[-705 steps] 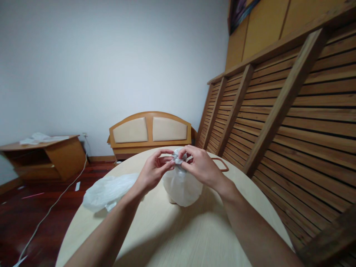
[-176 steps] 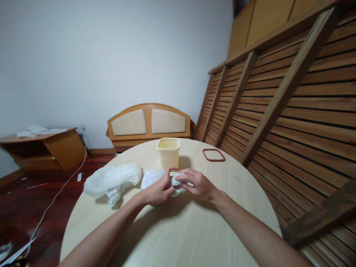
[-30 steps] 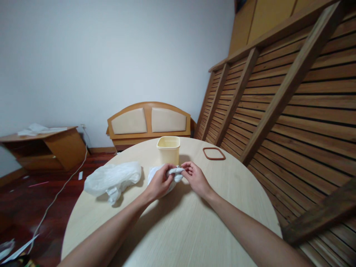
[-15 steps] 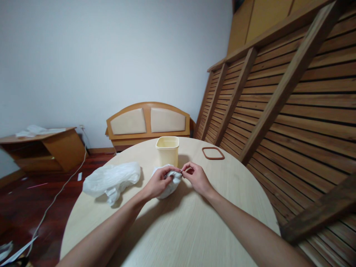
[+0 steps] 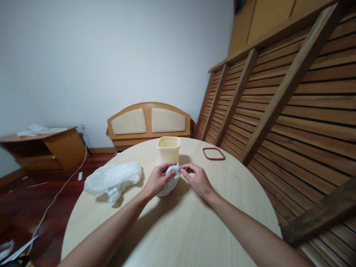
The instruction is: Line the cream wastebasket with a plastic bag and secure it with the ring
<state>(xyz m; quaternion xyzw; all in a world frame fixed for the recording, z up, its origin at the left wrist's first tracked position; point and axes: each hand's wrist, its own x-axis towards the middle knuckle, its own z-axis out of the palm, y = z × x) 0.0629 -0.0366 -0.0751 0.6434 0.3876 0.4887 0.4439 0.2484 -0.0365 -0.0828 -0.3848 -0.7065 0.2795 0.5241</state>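
My left hand (image 5: 157,180) is closed round a small bunched white plastic bag (image 5: 169,181) that rests on the round pale wooden table (image 5: 189,222). My right hand (image 5: 196,178) pinches the bag's top edge with thumb and fingertips, right beside my left thumb. Just behind the hands stands an open cream plastic container (image 5: 168,149), upright and apart from the bag. Its inside is not visible.
A second crumpled white plastic bag (image 5: 112,180) lies to the left on the table. A brown rectangular seal ring (image 5: 213,154) lies at the back right. Slatted wooden panels (image 5: 292,111) lean close on the right. A headboard (image 5: 148,124) and low cabinet (image 5: 41,152) stand by the far wall.
The bag has been gathered tighter under my left hand, which now wraps over it. My right hand has closed in against the bag's top.
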